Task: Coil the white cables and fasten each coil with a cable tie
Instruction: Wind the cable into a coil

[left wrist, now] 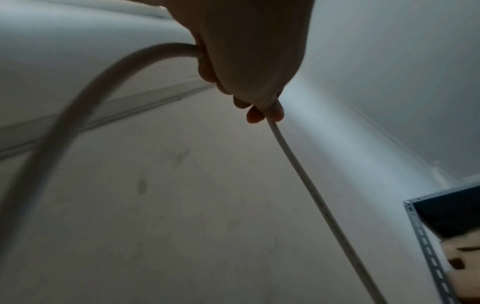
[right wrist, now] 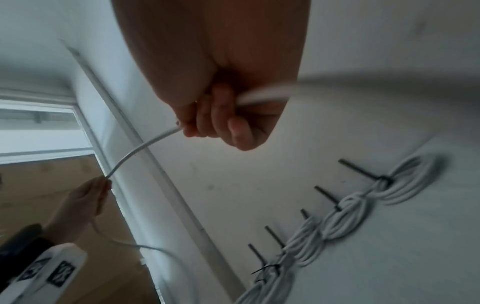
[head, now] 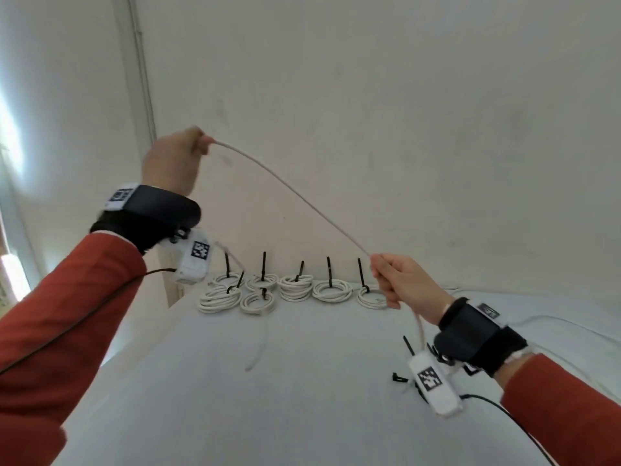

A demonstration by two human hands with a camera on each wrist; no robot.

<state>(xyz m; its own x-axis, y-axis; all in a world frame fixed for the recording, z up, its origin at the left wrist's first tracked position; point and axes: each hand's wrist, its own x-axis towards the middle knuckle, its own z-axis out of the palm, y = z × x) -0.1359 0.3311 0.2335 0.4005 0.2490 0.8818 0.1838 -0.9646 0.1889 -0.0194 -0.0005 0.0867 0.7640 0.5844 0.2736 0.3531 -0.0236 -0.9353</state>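
The raised left hand [head: 171, 159] and the lower right hand [head: 403, 280] both pinch one thin white cable [head: 292, 192] stretched between them.

Holds the left hand [head: 171, 159] high and pinches the white cable [head: 302, 200] with its fingertips; holds the right hand [head: 408, 280] lower, with fingers curled round the same cable.

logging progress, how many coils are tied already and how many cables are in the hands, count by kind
tied coils: 7
cable held by left hand and right hand: 1
total: 8
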